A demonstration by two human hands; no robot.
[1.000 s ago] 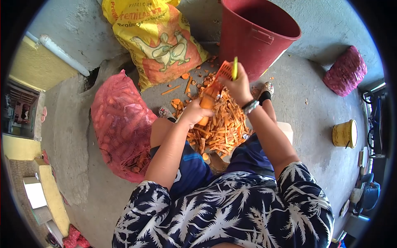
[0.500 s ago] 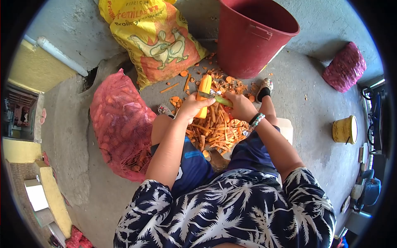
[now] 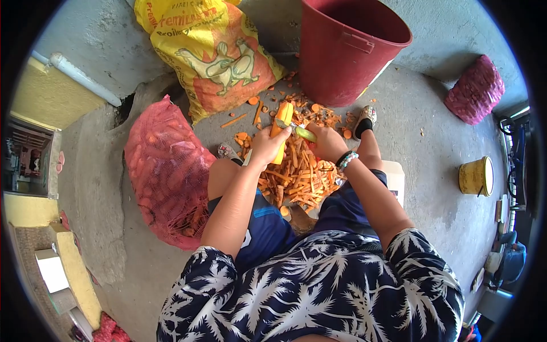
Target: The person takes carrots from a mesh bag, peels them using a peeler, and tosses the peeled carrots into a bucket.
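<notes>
Left hand point(image 3: 266, 147) holds a bright orange, smooth-looking, partly hidden carrot point(image 3: 280, 151).

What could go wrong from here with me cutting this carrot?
The knife's blade is at the carrot, close to the thumb of your left hand, so a slip might cut you. A cut piece could also drop into the heap of orange strips below.

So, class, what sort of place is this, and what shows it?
Probably a rough-and-ready spot for preparing vegetables, perhaps at a home or small business. A heap of cut carrot pieces lies between the feet, a bulging red mesh sack stands close by, and the floor looks like plain concrete.
</notes>
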